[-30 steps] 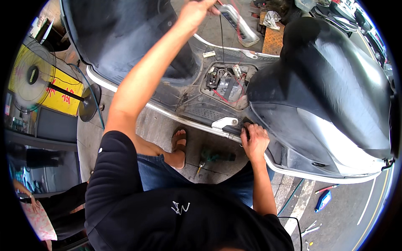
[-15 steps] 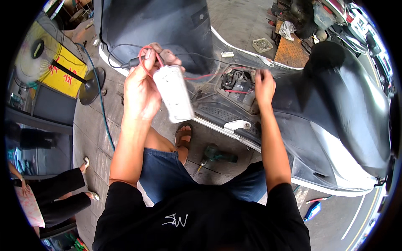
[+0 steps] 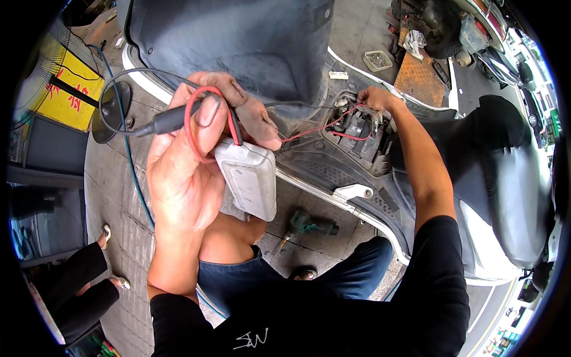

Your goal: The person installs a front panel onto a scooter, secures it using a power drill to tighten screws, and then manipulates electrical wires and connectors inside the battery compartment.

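Nearest the camera, the left hand [image 3: 190,160] sits at about nine o'clock of the view, palm up and fingers curled closed around a bundle of leads. Its thumb presses a looped red wire [image 3: 191,119] and a black cable [image 3: 148,126] against the fingers, and the fingertips rest on the top edge of a small white box [image 3: 250,178], which hangs just below them at the centre of the picture. The black cable arcs away toward ten o'clock.

Below, at six o'clock, the person's knees in blue jeans frame a green power tool [image 3: 312,225] lying on the paved floor.

Farther off, at one o'clock, the right hand [image 3: 373,98] reaches into the open battery compartment [image 3: 357,134] in the scooter's footboard. Its fingers are bent together at the red wires at the compartment's rim; whether they pinch one cannot be told. A thin red wire runs from the compartment back to the left hand.

Beyond, at twelve o'clock, rises the scooter's dark leg shield [image 3: 238,41].
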Available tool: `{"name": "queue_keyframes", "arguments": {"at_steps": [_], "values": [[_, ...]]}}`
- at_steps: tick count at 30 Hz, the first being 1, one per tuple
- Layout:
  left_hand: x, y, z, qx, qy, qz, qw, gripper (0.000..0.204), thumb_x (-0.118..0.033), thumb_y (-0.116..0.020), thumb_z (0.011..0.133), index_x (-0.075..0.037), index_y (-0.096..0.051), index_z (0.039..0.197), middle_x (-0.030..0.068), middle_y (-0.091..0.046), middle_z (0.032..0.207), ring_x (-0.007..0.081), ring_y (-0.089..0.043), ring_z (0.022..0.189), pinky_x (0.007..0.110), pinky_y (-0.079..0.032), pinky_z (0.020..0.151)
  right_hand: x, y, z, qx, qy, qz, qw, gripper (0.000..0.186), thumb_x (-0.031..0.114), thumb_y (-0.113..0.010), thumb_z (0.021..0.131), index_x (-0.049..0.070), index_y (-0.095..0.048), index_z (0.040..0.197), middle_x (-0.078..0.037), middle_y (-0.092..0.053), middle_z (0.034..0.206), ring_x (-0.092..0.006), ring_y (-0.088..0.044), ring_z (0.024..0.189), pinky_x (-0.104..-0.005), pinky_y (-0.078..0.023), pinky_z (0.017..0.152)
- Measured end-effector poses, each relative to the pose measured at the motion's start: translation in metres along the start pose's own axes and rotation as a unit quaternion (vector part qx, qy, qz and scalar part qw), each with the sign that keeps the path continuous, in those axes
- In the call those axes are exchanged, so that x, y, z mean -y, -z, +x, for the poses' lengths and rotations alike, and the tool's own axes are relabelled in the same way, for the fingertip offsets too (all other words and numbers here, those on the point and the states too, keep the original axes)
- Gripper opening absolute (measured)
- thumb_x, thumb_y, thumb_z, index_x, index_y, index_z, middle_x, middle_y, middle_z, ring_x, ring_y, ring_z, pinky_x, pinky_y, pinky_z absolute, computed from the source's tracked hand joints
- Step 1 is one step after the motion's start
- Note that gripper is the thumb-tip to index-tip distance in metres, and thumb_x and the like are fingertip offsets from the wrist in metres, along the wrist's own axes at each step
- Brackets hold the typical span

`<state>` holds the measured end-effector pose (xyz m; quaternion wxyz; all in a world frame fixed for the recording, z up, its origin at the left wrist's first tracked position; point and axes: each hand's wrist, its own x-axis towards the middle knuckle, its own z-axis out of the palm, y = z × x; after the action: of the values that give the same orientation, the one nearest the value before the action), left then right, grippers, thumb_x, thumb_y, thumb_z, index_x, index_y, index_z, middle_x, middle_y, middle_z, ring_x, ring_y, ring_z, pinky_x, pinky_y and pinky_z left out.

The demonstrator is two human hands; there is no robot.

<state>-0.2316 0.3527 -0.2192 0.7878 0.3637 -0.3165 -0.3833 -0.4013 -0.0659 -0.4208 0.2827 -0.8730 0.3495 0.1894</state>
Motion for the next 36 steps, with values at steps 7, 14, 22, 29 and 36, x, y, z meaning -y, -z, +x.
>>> {"name": "queue_keyframes", "arguments": {"at_steps": [7,14,22,29,36], "values": [[0.011,0.006,0.023,0.038,0.026,-0.011,0.999,0.024,-0.027,-0.049,0.1,-0.004,-0.048,0.107,0.0085,-0.052,0.086,0.0226,-0.053,0.076,0.035,-0.048,0.066,-0.032,-0.018,0.003,0.019,0.004,0.221,0.975,0.022,0.026,-0.064,0.093,0.005,-0.061,0.089,-0.008,-0.067,0.074,-0.0169,-0.063,0.06,-0.0303,-0.048,0.051],[0.016,0.005,0.03,0.115,0.016,-0.045,0.992,0.022,-0.026,-0.05,0.1,-0.006,-0.05,0.11,0.0069,-0.053,0.091,0.0219,-0.052,0.083,0.035,-0.047,0.072,-0.007,-0.026,0.004,-0.105,-0.066,0.237,0.964,0.012,0.015,-0.068,0.08,0.005,-0.063,0.075,-0.006,-0.064,0.066,-0.0129,-0.057,0.051,-0.0267,-0.044,0.045],[0.013,0.002,0.031,0.163,-0.08,-0.134,0.974,0.017,-0.024,-0.053,0.099,-0.011,-0.048,0.108,0.001,-0.05,0.089,0.0184,-0.044,0.085,0.035,-0.037,0.078,-0.024,0.008,-0.041,-0.45,-0.008,0.409,0.794,0.021,0.015,-0.06,0.087,0.006,-0.062,0.107,-0.003,-0.065,0.091,-0.0095,-0.059,0.078,-0.0252,-0.048,0.066],[-0.008,0.016,0.031,0.233,-0.133,-0.249,0.93,0.025,-0.03,-0.042,0.104,-0.01,-0.049,0.117,0.0041,-0.056,0.092,0.0231,-0.051,0.089,0.041,-0.042,0.08,0.092,-0.023,-0.086,-0.209,0.249,-0.125,0.937,0.038,0.025,-0.067,0.085,0.011,-0.06,0.12,-0.012,-0.061,0.114,-0.0315,-0.06,0.107,-0.0405,-0.049,0.089],[-0.002,-0.012,0.015,0.211,-0.119,-0.222,0.944,0.021,-0.025,-0.05,0.101,-0.007,-0.05,0.111,0.0027,-0.052,0.085,0.0182,-0.046,0.082,0.033,-0.041,0.072,0.035,0.02,-0.05,-0.319,0.094,-0.051,0.942,0.025,0.025,-0.055,0.093,0.01,-0.068,0.107,-0.02,-0.069,0.095,-0.0369,-0.066,0.091,-0.0464,-0.052,0.083]]}}
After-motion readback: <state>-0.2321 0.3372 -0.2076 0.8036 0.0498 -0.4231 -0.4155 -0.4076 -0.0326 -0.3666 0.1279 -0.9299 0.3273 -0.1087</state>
